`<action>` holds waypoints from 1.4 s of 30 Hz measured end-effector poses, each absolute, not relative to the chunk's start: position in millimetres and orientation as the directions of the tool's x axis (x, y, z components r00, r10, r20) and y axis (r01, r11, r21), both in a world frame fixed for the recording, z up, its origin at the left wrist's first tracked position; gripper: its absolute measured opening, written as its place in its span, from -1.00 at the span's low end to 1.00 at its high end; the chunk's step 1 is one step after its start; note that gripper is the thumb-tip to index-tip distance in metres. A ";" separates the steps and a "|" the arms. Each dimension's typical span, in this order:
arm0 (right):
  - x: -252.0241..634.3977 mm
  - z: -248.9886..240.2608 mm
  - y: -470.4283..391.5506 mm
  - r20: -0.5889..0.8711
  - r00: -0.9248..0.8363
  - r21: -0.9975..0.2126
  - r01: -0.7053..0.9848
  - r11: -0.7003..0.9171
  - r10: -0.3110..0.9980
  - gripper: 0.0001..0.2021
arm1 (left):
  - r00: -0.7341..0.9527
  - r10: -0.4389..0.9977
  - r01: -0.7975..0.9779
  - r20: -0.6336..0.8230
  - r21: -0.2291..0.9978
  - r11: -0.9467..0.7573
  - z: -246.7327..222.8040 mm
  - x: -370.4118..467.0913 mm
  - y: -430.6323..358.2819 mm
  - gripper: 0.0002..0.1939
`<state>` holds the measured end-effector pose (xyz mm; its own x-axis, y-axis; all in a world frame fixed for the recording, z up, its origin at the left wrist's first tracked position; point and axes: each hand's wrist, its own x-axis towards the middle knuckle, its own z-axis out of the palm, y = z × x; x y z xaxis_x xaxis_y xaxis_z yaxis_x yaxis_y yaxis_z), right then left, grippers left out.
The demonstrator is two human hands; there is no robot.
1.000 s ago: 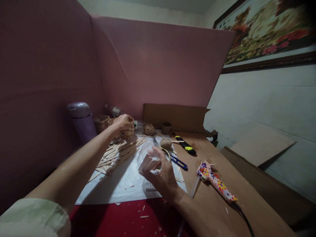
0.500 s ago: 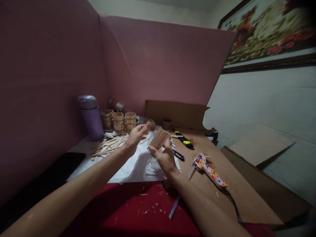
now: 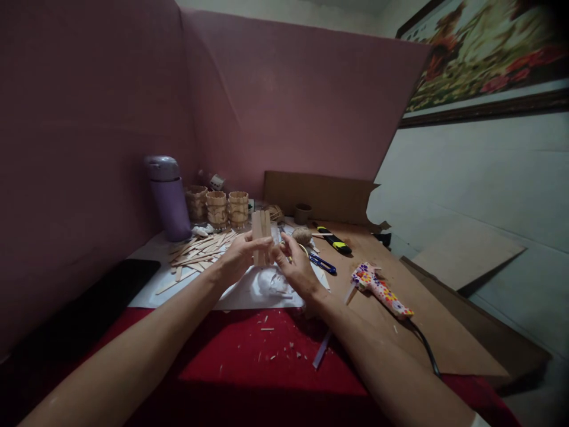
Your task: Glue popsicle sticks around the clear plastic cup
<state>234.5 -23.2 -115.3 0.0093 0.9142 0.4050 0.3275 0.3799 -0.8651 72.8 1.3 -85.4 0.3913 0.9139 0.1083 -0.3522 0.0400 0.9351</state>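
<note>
Between my hands stands a clear plastic cup with several flat wooden craft sticks (image 3: 261,234) side by side along its wall. My left hand (image 3: 239,254) grips it from the left, thumb across the sticks. Curled against the cup's right side is my right hand (image 3: 296,267); its fingertips are partly hidden. Loose craft sticks (image 3: 202,252) lie heaped on white paper to the left. Crumpled clear plastic (image 3: 271,281) rests on the paper below my hands. Just beyond my right hand are a ball of twine (image 3: 302,235) and a blue-handled cutter (image 3: 323,264).
A purple bottle (image 3: 169,201) and stick-covered cups (image 3: 217,210) stand at the back left. On the cardboard at right lie a flowered glue gun (image 3: 382,290) with its cord and a black-yellow utility knife (image 3: 333,238). Wood scraps dot the red cloth (image 3: 249,367). A pink partition (image 3: 288,101) rises behind.
My left hand has come in from beside the cup and taken hold of it. The cup has turned from tilted to nearly upright and shifted left. The twine ball now shows.
</note>
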 end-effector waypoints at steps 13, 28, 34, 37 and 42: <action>232.6 -110.6 -33.7 0.748 0.049 -0.615 0.428 0.662 0.662 -0.76 | 0.351 0.937 -0.609 -0.005 0.758 0.232 -83.2 77.2 -5.1 -0.86; 230.3 -108.5 -39.9 0.776 -0.004 -0.569 0.425 0.704 0.630 -0.80 | 0.321 0.944 -0.605 0.081 0.784 0.138 -92.0 80.7 -7.3 -0.79; 230.6 -108.0 -40.2 0.755 -0.010 -0.598 0.400 0.695 0.656 -0.80 | 0.335 0.939 -0.609 0.075 0.778 0.155 -88.8 82.9 -12.4 -0.82; 230.9 -108.2 -40.1 0.747 -0.023 -0.601 0.405 0.689 0.665 -0.80 | 0.341 0.937 -0.614 0.072 0.772 0.164 -88.6 83.5 -13.3 -0.82; 230.3 -109.1 -39.5 0.756 -0.047 -0.580 0.413 0.702 0.653 -0.76 | 0.339 0.940 -0.602 0.042 0.777 0.182 -89.6 82.5 -10.4 -0.77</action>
<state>230.3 -39.5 -109.1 -0.0470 0.6525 0.7563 0.4135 0.7020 -0.5799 82.5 -10.4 -89.6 0.3388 0.9399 0.0424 -0.6022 0.1821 0.7773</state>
